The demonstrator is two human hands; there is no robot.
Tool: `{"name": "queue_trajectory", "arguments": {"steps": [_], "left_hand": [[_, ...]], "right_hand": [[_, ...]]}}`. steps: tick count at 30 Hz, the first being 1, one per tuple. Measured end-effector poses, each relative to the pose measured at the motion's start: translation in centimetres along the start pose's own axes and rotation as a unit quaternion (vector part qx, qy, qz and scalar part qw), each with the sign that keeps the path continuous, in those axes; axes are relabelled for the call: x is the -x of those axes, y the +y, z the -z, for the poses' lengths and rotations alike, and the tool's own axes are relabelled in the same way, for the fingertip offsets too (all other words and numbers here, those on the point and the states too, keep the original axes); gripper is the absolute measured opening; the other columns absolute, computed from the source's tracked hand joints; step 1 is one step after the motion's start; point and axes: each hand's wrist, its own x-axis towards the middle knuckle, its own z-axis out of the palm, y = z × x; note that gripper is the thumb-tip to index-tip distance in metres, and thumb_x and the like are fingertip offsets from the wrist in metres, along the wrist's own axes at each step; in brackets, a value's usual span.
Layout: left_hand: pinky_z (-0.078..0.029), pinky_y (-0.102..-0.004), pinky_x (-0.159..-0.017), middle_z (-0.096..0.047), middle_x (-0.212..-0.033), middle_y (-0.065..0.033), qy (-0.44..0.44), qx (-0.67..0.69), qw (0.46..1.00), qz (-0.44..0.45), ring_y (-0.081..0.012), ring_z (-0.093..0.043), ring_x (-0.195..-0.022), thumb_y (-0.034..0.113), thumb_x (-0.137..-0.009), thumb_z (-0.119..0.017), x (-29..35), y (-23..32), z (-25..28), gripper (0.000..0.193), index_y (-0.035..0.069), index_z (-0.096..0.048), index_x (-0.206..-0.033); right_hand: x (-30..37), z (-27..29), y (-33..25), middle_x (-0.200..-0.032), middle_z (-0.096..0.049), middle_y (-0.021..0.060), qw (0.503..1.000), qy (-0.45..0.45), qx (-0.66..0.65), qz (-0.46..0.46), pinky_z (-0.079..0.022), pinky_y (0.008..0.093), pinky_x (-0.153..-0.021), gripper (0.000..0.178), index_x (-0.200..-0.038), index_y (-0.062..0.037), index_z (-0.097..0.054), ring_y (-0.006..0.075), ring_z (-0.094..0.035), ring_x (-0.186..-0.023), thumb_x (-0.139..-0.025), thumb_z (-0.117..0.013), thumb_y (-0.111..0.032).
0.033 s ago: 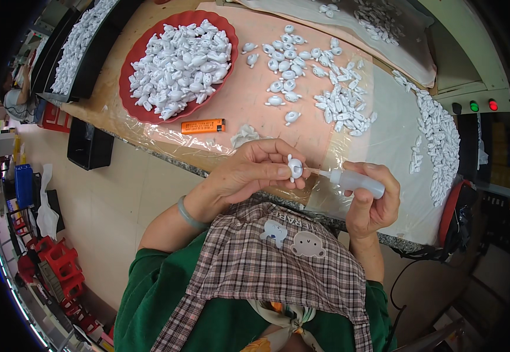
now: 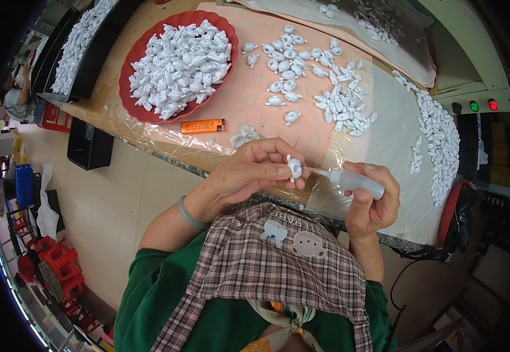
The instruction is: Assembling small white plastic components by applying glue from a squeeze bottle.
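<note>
My left hand (image 2: 253,170) pinches a small white plastic figure part (image 2: 295,168), rounded with little limbs and a dark opening facing right. In my right hand (image 2: 375,196) is a translucent squeeze bottle (image 2: 357,183), tilted on its side. Its thin nozzle (image 2: 319,172) points left, with the tip at or very near the opening; whether it touches I cannot tell. Beyond my hands, several similar white figure parts (image 2: 292,117) lie scattered on the pink sheet. Beside them is a heap of smaller white pieces (image 2: 344,102).
A red scalloped bowl (image 2: 127,88) heaped with white parts stands at the far left. Near it lie an orange lighter (image 2: 203,126) and a crumpled tissue (image 2: 244,136). More white pieces (image 2: 439,146) line the right. A machine housing (image 2: 472,76) with lit buttons borders the back right.
</note>
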Motion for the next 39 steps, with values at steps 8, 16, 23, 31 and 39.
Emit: {"name": "queue_trajectory", "arguments": {"steps": [8, 16, 23, 31, 39], "left_hand": [[-0.054, -0.0301, -0.083, -0.064, -0.105, -0.0139, 0.002, -0.010, 0.999, -0.032, -0.0207, -0.065, -0.094, 0.005, -0.087, -0.064, -0.2, -0.3, 0.4, 0.022, 0.002, -0.058, -0.108], [-0.052, -0.0287, -0.081, -0.064, -0.104, -0.0130, 0.040, -0.054, 0.996, -0.053, -0.0177, -0.064, -0.091, 0.009, -0.085, -0.067, -0.3, 0.1, 0.2, 0.022, 0.002, -0.059, -0.104], [-0.051, -0.0285, -0.082, -0.064, -0.103, -0.0124, 0.059, -0.066, 0.994, -0.058, -0.0173, -0.064, -0.091, 0.009, -0.086, -0.067, -0.4, 0.1, 0.3, 0.022, 0.003, -0.059, -0.105], [-0.051, -0.0278, -0.081, -0.064, -0.101, -0.0111, 0.077, -0.066, 0.993, -0.061, -0.0172, -0.064, -0.089, 0.007, -0.085, -0.066, -0.2, 0.3, 0.9, 0.020, 0.003, -0.060, -0.103], [-0.051, -0.0278, -0.080, -0.063, -0.101, -0.0113, 0.080, -0.064, 0.993, -0.060, -0.0179, -0.064, -0.090, 0.007, -0.085, -0.066, -0.2, 0.2, 1.3, 0.020, 0.004, -0.060, -0.104]], "right_hand": [[-0.2, 0.6, -0.3, -0.091, -0.066, 0.0215, 0.990, -0.052, 0.109, 0.073, -0.050, 0.0243, -0.058, 0.036, -0.111, 0.0035, -0.051, 0.0175, -0.062, -0.067, -0.096, -0.055, -0.029], [-0.7, 0.2, -0.6, -0.088, -0.066, 0.0218, 0.984, -0.063, 0.131, 0.107, -0.053, 0.0302, -0.067, 0.035, -0.110, 0.0049, -0.051, 0.0264, -0.067, -0.079, -0.095, -0.055, -0.027], [-0.2, 0.8, 0.6, -0.094, -0.065, 0.0211, 0.995, -0.025, 0.093, 0.029, -0.049, 0.0239, -0.056, 0.036, -0.110, 0.0030, -0.050, 0.0199, -0.062, -0.065, -0.093, -0.060, -0.027], [-1.7, 1.7, 4.2, -0.096, -0.058, 0.0078, 0.941, 0.108, -0.211, -0.241, -0.048, 0.0251, -0.067, 0.034, -0.113, -0.0014, -0.049, 0.0167, -0.060, -0.078, -0.083, -0.067, -0.004], [-1.8, 1.6, 6.8, -0.090, -0.060, 0.0052, 0.943, 0.055, -0.096, -0.313, -0.048, 0.0263, -0.064, 0.027, -0.105, -0.0032, -0.054, 0.0132, -0.058, -0.075, -0.081, -0.064, 0.003]]}}
